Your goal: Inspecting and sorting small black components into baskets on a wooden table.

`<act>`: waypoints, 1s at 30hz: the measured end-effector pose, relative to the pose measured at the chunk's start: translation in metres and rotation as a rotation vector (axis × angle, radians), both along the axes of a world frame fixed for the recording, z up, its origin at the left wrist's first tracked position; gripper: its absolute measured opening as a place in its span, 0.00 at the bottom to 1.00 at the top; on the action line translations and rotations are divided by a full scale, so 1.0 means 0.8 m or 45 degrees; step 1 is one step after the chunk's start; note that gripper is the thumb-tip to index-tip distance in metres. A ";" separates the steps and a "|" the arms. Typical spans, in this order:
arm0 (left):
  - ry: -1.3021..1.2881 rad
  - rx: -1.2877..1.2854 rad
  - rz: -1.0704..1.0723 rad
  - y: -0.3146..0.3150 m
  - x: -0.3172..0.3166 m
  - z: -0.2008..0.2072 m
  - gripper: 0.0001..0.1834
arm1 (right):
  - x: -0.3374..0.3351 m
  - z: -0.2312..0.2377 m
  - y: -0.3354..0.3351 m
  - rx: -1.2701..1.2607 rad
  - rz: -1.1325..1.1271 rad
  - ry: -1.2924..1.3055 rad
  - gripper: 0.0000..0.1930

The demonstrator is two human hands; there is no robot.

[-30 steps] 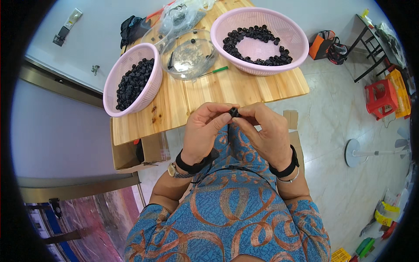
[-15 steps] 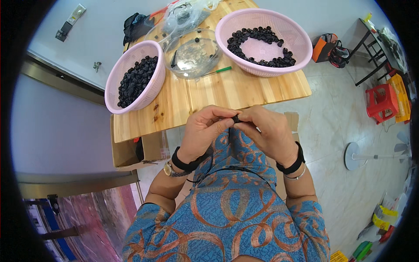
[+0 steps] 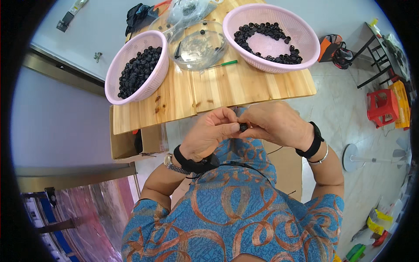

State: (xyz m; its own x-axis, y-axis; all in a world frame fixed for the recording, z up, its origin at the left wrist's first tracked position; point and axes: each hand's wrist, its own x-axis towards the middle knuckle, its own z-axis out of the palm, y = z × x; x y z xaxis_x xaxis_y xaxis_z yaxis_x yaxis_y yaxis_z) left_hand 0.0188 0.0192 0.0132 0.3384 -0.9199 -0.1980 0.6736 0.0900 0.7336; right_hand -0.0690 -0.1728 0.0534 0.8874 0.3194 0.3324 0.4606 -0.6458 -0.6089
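My left hand and my right hand meet over my lap, just in front of the wooden table. Their fingertips pinch one small black round part between them; most of it is hidden by the fingers. On the table a pink basket at the left is heaped with similar black parts. A second pink basket at the right holds a looser ring of them.
A clear glass bowl stands between the baskets, with a green-handled tool beside it. Clear plastic bags and a dark cloth lie at the table's back. A cardboard box sits under the table's left. Red stools and a fan base stand at the right.
Both hands have stayed together on the small black part, with the fingers shifting slightly around it. The view has tilted a little, so the table sits higher.
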 end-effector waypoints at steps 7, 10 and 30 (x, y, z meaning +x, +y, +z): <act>0.183 0.027 0.105 -0.001 -0.018 -0.020 0.06 | 0.000 -0.003 0.008 -0.240 0.013 -0.001 0.13; 0.208 0.028 0.089 -0.002 -0.019 -0.024 0.05 | 0.001 -0.009 0.008 -0.256 0.012 -0.045 0.13; -1.162 0.287 1.172 0.111 0.162 0.074 0.11 | 0.007 -0.067 0.024 0.661 -0.265 0.352 0.14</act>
State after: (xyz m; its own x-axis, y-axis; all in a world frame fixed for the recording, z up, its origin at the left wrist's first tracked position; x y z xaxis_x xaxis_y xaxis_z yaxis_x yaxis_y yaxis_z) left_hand 0.1486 0.1078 0.0727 0.9125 -0.2591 0.3165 -0.3108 0.0637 0.9483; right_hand -0.0637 -0.1535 0.0002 0.9891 -0.0109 0.1471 0.1375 -0.2925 -0.9463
